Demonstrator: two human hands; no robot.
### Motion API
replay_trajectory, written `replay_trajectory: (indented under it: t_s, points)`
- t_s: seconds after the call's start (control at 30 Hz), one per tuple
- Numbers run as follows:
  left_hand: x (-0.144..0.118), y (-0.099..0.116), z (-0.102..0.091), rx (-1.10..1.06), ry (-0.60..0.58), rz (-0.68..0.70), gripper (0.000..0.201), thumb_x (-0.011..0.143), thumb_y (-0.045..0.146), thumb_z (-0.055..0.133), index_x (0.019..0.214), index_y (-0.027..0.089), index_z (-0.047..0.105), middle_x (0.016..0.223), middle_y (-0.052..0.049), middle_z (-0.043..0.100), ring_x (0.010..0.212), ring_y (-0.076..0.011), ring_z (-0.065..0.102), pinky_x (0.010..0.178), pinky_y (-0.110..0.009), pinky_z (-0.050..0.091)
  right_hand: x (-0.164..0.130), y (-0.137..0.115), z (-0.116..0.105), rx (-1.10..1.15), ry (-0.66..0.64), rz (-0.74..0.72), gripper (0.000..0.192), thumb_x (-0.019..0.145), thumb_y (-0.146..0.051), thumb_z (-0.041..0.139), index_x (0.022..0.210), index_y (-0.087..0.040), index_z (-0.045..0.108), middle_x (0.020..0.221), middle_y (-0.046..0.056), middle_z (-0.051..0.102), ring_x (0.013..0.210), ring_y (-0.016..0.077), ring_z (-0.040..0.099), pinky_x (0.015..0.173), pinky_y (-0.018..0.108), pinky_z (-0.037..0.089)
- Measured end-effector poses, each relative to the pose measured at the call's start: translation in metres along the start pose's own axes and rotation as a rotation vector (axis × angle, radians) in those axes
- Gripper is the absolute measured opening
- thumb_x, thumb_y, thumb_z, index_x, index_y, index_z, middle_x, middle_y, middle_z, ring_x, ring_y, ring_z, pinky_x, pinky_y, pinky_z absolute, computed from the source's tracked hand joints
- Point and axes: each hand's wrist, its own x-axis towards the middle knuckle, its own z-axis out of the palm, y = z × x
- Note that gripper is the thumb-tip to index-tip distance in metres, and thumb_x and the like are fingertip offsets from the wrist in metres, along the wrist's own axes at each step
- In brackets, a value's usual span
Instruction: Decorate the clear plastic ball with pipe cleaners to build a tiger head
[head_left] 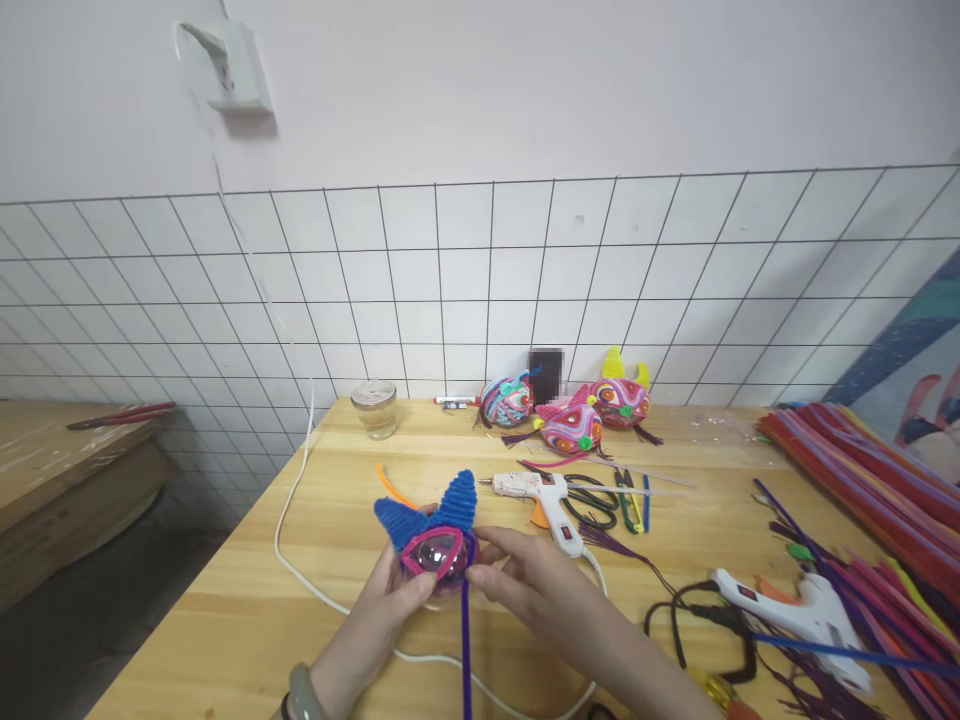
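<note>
My left hand (pixel 394 590) is closed round a clear plastic ball (pixel 441 552), its thumb on the front. Two blue pipe-cleaner ears (pixel 454 503) stand up from the ball, and a pink pipe-cleaner outline (pixel 433 533) runs round its face. At the ball's right side, my right hand (pixel 517 580) pinches a purple pipe cleaner (pixel 466 630) between thumb and fingers. One stretch of that pipe cleaner curves along the pink edge; its long free end hangs down toward me. The ball's underside is partly hidden by my fingers.
A white glue gun (pixel 544 492) lies beyond my right hand, near black-handled scissors (pixel 592 500). Another glue gun (pixel 799 610) rests at right beside bundled pipe cleaners (pixel 862 490). Finished pipe-cleaner animals (pixel 570 425) and a glass cup (pixel 375 408) stand at the back. A white cable (pixel 289 560) crosses the table.
</note>
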Motion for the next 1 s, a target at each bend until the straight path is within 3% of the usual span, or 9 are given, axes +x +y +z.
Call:
replay_trajectory:
  t_s: [0.37,0.57,0.73,1.0]
  points:
    - [-0.003,0.005,0.011,0.009,0.01,-0.013,0.071,0.068,0.04,0.074,0.132,0.022,0.048,0.129,-0.013,0.061,0.123,-0.0319,0.05,0.103,-0.043,0.039,0.003,0.006,0.008,-0.122,0.097,0.03,0.022,0.082,-0.035,0.062,0.1,-0.022,0.065,0.069,-0.003,0.059,0.056,0.0108,0.045,0.048,0.02,0.031]
    - [-0.002,0.006,0.016,-0.041,-0.076,0.003,0.087,0.051,0.042,0.085,0.129,0.022,0.05,0.126,-0.015,0.062,0.119,-0.0359,0.053,0.101,-0.046,0.039,0.002,0.008,0.009,-0.133,0.11,0.057,0.022,0.083,-0.036,0.061,0.097,-0.02,0.066,0.069,-0.002,0.059,0.057,0.0116,0.046,0.049,0.02,0.031]
    - [-0.001,0.007,0.017,-0.037,-0.116,-0.008,0.075,0.052,0.035,0.086,0.119,0.022,0.057,0.12,-0.013,0.065,0.116,-0.0352,0.055,0.099,-0.046,0.04,0.003,0.01,0.008,-0.133,0.098,0.053,0.023,0.084,-0.036,0.059,0.102,-0.022,0.065,0.07,-0.002,0.061,0.06,0.0129,0.049,0.051,0.021,0.035]
    - [-0.002,0.006,0.017,-0.015,-0.094,-0.017,0.074,0.053,0.033,0.086,0.12,0.022,0.056,0.124,-0.014,0.063,0.118,-0.036,0.053,0.101,-0.047,0.038,0.003,0.01,0.008,-0.119,0.086,0.061,0.023,0.084,-0.034,0.059,0.102,-0.022,0.066,0.075,0.0,0.065,0.065,0.0142,0.053,0.056,0.021,0.038]
